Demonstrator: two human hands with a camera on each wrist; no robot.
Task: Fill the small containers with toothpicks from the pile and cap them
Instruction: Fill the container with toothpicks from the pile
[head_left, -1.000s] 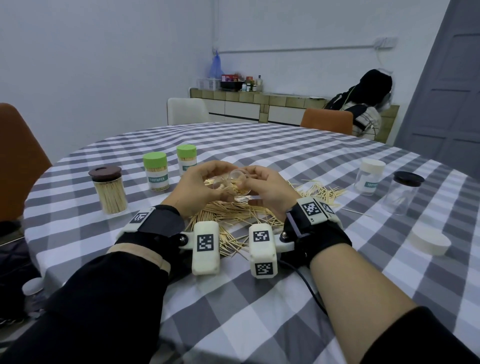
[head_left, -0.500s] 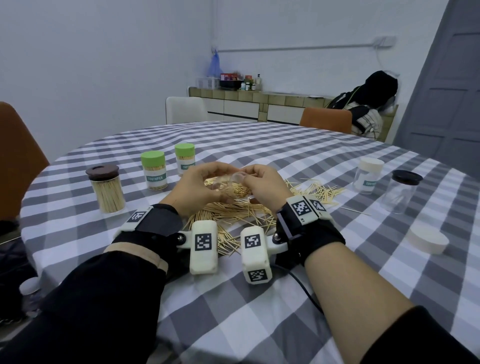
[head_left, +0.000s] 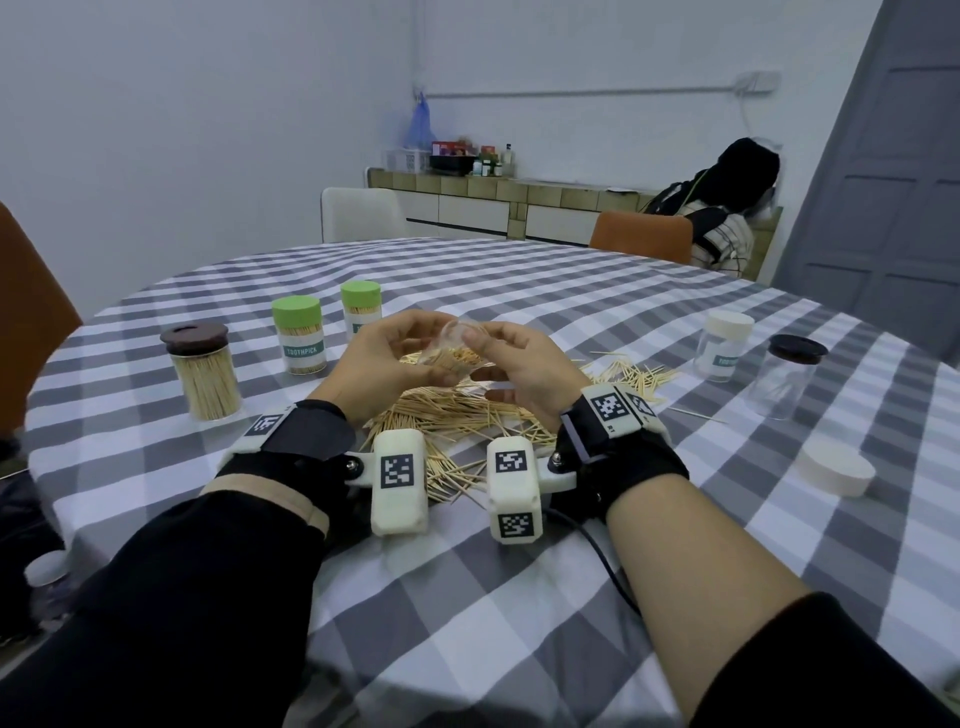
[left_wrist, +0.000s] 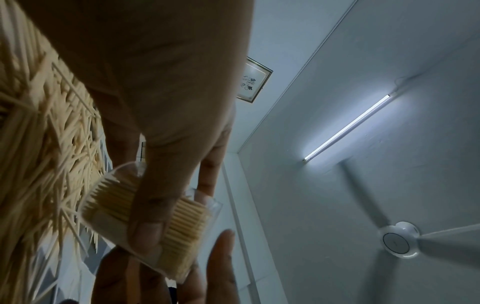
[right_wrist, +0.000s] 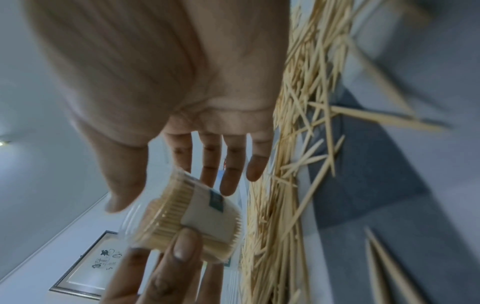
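Note:
A small clear container (head_left: 457, 353) packed with toothpicks lies on its side between both hands, above the toothpick pile (head_left: 457, 421). My left hand (head_left: 415, 349) grips it, thumb across its wall and fingers behind, as the left wrist view shows on the container (left_wrist: 187, 214). My right hand (head_left: 485, 353) is at the container's end with straight fingers. In the right wrist view the right hand (right_wrist: 171, 191) is spread behind the labelled container (right_wrist: 202, 214), its thumb by the clear rim. No cap is on this container.
Two green-capped containers (head_left: 297, 332) (head_left: 361, 306) and a brown-lidded jar of toothpicks (head_left: 203, 371) stand at the left. At the right are a white-capped container (head_left: 727, 345), a black-lidded clear jar (head_left: 787, 376) and a loose white cap (head_left: 836, 467). The checked tablecloth (head_left: 467, 597) is bare in front.
Both hands stay together over the pile with the container between them. The right wrist has risen slightly and the container sits a little more to the left.

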